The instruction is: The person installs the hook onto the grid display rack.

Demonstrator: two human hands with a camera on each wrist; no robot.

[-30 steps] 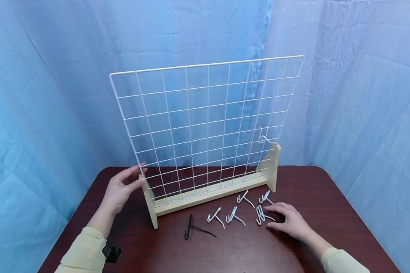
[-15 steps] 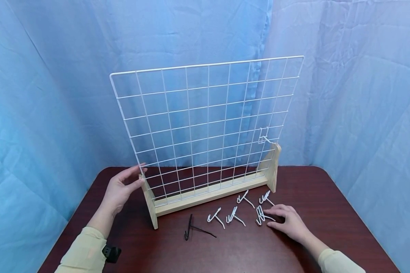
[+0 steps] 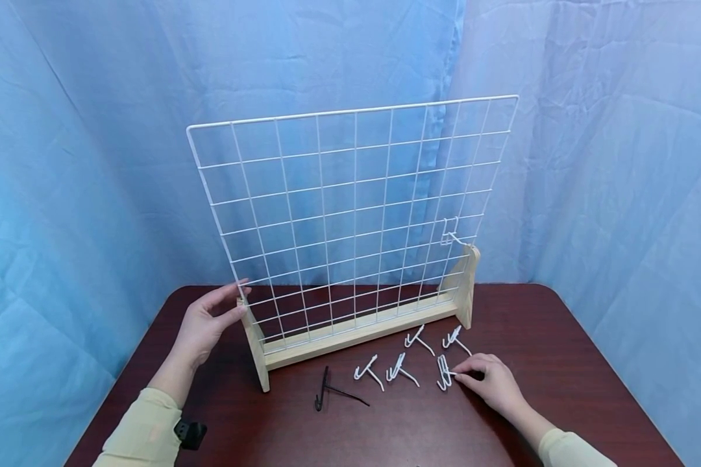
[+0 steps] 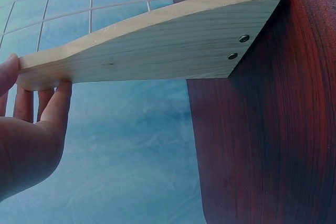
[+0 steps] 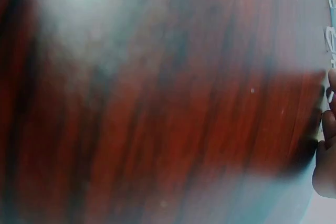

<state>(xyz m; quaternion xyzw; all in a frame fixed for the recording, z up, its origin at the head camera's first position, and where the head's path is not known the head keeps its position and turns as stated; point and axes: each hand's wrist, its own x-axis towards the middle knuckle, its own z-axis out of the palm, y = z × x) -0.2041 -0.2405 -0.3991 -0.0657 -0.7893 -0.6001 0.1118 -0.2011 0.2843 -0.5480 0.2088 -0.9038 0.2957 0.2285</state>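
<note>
A white wire grid panel [image 3: 356, 209] stands upright in a pale wooden stand [image 3: 356, 340] on the table. My left hand [image 3: 201, 327] grips the top of the stand's left wooden end piece [image 4: 142, 51], thumb on one side and fingers on the other. With thumb and fingertips, my right hand [image 3: 493, 386] pinches the prong of a white wire hook [image 3: 444, 373] low over the table; whether it touches the wood is unclear. Only a sliver of that hook and the right fingers [image 5: 329, 124] shows in the right wrist view.
Several more white hooks, one of them a hook [image 3: 402, 370] in the middle, lie before the stand. A black hook [image 3: 325, 389] lies to their left. Another white hook [image 3: 451, 233] hangs on the grid's lower right. Blue curtains [image 3: 327, 52] surround the dark red table [image 3: 397, 434].
My right fingers have closed from a loose spread onto the white hook's prong, and the hook has turned slightly. The left hand and the stand stay where they were.
</note>
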